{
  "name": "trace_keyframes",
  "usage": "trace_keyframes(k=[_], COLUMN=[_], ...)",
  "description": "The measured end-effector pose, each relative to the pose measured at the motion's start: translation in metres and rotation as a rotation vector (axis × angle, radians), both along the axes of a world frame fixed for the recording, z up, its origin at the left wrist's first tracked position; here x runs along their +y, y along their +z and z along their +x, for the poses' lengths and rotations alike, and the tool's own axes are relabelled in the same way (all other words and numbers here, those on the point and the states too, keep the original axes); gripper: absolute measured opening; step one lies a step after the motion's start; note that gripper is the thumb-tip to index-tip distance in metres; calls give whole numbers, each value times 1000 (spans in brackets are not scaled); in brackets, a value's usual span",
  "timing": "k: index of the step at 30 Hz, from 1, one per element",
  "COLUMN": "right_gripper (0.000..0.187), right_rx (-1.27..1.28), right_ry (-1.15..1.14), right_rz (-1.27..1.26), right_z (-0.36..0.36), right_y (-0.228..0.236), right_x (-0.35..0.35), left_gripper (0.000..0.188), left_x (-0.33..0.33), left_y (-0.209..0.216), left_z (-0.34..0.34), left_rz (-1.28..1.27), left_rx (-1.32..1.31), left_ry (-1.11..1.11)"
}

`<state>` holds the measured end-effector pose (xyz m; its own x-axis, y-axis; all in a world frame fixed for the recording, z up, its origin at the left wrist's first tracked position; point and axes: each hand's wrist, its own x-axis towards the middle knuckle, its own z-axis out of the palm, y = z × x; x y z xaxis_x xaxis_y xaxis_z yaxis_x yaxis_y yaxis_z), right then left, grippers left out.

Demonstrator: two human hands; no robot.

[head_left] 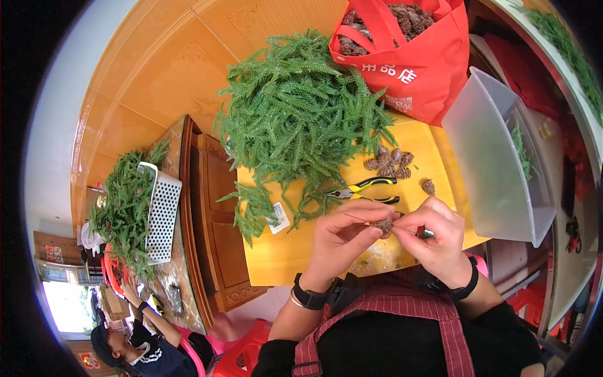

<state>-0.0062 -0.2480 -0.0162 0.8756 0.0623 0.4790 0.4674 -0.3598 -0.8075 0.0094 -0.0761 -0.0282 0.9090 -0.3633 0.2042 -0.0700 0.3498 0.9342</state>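
Note:
A small brown pine cone [384,225] is pinched between my two hands above the near side of the yellow table [276,261]. My left hand [344,239] grips it from the left, and a thin wire [355,217] sticks out past those fingers. From the other side, the fingertips of my right hand [434,235] close on the cone or its wire; which one is hidden. Just beyond my hands lie yellow-and-black pliers [370,183], jaws pointing left. Several loose pine cones [389,162] sit in a cluster behind the pliers, with a single cone [428,186] to their right.
A large heap of green artificial fir sprigs [295,107] covers the table's far left. Behind it on the right stands a red bag [433,69] full of pine cones. A translucent bin [496,157] flanks the right edge. Another person [151,339] works at a side table, left.

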Motion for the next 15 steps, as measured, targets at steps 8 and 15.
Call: trace_keyframes(k=[8, 15], right_gripper=[15, 13], right_rx=[19, 8], right_ry=[70, 45], right_rz=[30, 37], right_z=[4, 5], right_y=[3, 0], right_x=[-1, -1], left_gripper=[20, 21], left_x=[5, 0], left_y=[-6, -3], left_z=[-2, -2], left_rz=[-114, -67], left_rx=[98, 188], left_ry=[-8, 39])
